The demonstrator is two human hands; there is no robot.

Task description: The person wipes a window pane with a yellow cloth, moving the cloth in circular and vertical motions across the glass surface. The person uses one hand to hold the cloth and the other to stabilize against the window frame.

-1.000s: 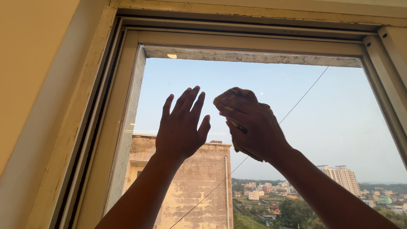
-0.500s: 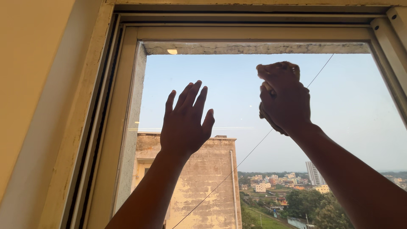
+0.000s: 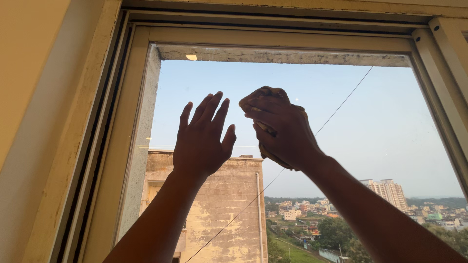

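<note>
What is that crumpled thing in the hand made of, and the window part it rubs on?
The wad in the right hand looks like soft cloth: it bunches and folds. The pane seems clear, smooth glass: sky and buildings show through it, with faint reflections.

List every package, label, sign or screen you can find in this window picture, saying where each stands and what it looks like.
None in view: only the window pane in its frame, the left hand spread flat, and the right hand gripping a cloth.
</note>
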